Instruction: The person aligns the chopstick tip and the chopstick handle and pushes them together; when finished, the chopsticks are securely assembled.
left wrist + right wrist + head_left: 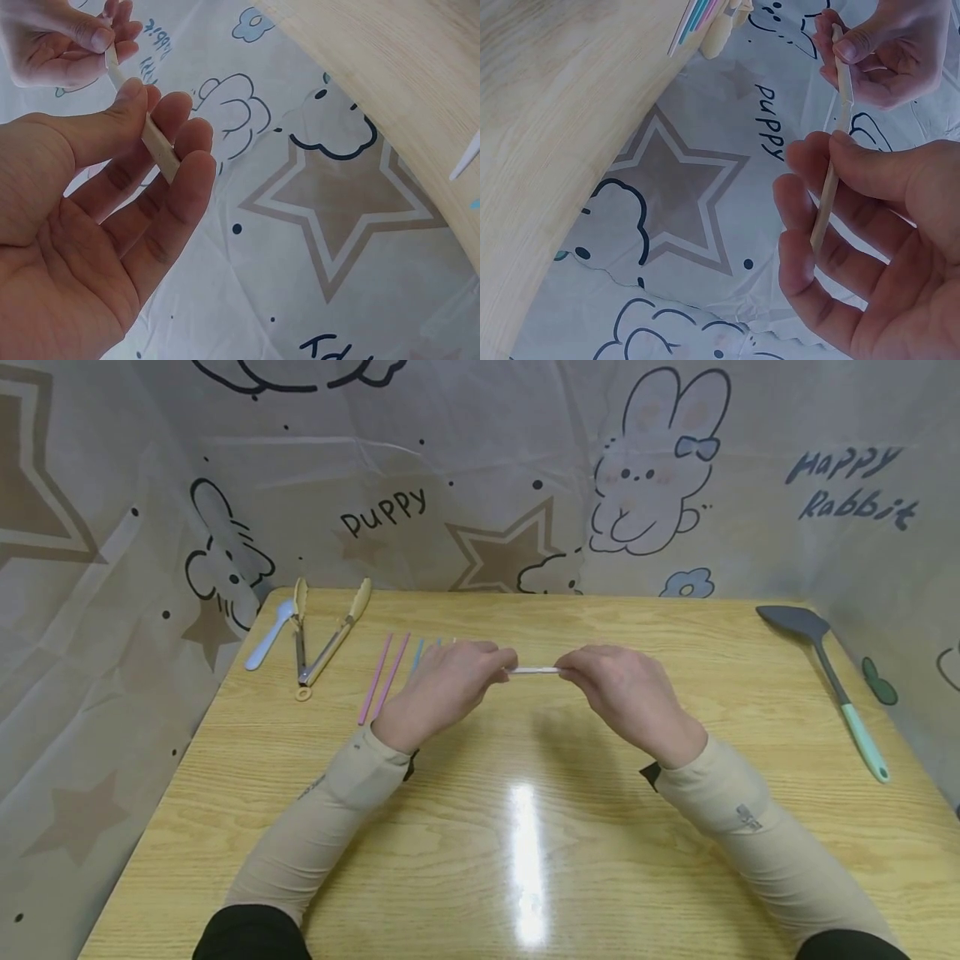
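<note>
A thin white straw (pixel 534 670) is held level above the table, one end in each hand. My left hand (pixel 453 685) pinches one end between thumb and fingertips, and my right hand (pixel 630 697) pinches the other. In the left wrist view the straw (pixel 160 146) looks flattened along the left fingers. In the right wrist view the straw (pixel 826 206) has a slight kink in the stretch between the hands. Pink straws (pixel 392 670) lie beside the left wrist, with blue straws (pixel 417 656) and a white tip partly hidden behind the left hand.
Gold-tipped tongs (pixel 327 652) and a light blue spoon-like utensil (pixel 270 637) lie at the table's back left. A grey spatula with a mint handle (pixel 862 739) lies along the right edge. Patterned cloth (pixel 495 460) hangs behind the wooden table (pixel 465 860).
</note>
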Demonstrator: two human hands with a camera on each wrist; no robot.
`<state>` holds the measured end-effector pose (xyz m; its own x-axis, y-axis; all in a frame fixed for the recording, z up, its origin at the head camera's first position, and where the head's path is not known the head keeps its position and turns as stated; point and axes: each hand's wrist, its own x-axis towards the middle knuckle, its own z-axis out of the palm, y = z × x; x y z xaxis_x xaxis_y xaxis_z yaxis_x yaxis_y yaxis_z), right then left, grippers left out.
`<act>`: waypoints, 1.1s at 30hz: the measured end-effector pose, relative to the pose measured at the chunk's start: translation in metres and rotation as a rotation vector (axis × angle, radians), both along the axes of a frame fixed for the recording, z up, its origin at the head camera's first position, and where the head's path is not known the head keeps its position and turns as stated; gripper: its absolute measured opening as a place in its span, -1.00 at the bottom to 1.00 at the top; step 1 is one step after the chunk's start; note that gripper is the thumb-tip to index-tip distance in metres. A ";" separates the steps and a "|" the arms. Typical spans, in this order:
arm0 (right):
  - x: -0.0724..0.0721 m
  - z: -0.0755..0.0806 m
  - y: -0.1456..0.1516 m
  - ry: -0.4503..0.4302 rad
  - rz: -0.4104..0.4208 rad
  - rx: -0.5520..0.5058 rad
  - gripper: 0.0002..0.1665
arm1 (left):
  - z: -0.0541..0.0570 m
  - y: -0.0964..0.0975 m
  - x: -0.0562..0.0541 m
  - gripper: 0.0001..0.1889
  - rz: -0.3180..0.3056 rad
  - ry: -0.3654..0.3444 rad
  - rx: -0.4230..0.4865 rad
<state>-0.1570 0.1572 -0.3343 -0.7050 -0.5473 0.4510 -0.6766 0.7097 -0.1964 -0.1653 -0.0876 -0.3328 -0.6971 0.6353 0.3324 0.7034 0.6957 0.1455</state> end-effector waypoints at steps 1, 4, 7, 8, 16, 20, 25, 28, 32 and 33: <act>0.000 0.000 0.000 0.006 -0.002 0.003 -0.93 | 0.000 0.000 0.000 -0.95 0.000 0.002 -0.002; 0.000 -0.001 0.000 0.024 -0.009 0.016 -0.93 | -0.001 0.001 0.001 -0.95 -0.001 0.015 -0.020; 0.000 -0.001 0.000 0.037 -0.018 0.025 -0.93 | 0.000 0.002 0.001 -0.96 -0.001 0.030 -0.032; 0.001 -0.001 0.000 0.041 -0.021 0.027 -0.93 | 0.000 0.003 0.001 -0.96 0.000 0.036 -0.035; 0.002 -0.002 -0.004 0.101 -0.024 0.030 -0.92 | -0.002 0.005 0.000 -0.95 0.006 0.058 -0.034; 0.001 -0.004 -0.005 0.137 -0.011 0.016 -0.92 | -0.003 0.004 -0.001 -0.95 0.006 0.070 -0.039; -0.001 -0.004 -0.005 0.192 -0.005 0.005 -0.92 | -0.001 0.005 -0.001 -0.93 0.009 0.077 -0.036; -0.001 -0.003 -0.004 0.214 -0.003 0.004 -0.93 | 0.000 0.005 -0.001 -0.91 -0.001 0.071 -0.027; -0.001 -0.002 -0.003 0.244 0.005 -0.007 -0.91 | 0.000 0.004 -0.002 -0.91 -0.023 0.098 -0.006; -0.001 -0.002 -0.002 0.251 0.007 -0.011 -0.90 | 0.000 0.004 -0.002 -0.91 -0.028 0.108 -0.001</act>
<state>-0.1578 0.1549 -0.3361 -0.5663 -0.5459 0.6175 -0.7102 0.7034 -0.0296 -0.1671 -0.0832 -0.3330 -0.6390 0.6547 0.4037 0.7343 0.6755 0.0669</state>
